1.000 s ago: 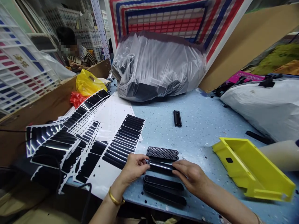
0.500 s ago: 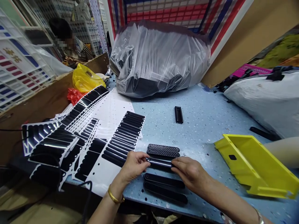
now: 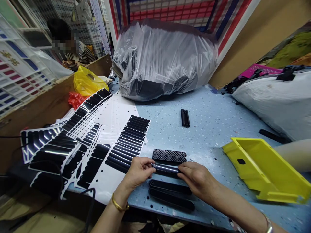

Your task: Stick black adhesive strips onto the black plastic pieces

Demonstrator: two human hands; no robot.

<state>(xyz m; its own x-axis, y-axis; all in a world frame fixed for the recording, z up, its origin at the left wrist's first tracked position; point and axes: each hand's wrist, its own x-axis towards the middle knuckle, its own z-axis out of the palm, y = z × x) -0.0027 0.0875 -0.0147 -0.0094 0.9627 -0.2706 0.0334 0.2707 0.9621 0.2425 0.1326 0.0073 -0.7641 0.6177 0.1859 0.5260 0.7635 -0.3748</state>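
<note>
Between my two hands is a glossy black strip (image 3: 166, 168) with rounded ends and a small hole near its left end. My left hand (image 3: 142, 168) pinches that left end between thumb and fingertips. At the other end, my right hand (image 3: 194, 174) has its thumb and fingers closed on the strip. Whether it is a lone sticker or lies on a backing piece, I cannot tell. Just beyond it lie two black pieces with a lattice pattern (image 3: 169, 155). On the near side rest two smooth black bars (image 3: 171, 194). Left of my hands is a white sheet of black stickers (image 3: 130, 142).
More sticker sheets (image 3: 55, 149) overlap at the left. A filled plastic bag (image 3: 167, 61) stands at the back, with a small black part (image 3: 185, 118) before it. At right are a yellow bin (image 3: 267, 171) and a white sack (image 3: 272, 103). A person (image 3: 70, 45) sits far left.
The view has shifted very slightly. Both hands keep their grip on the strip in nearly the same place; nothing else has visibly moved.
</note>
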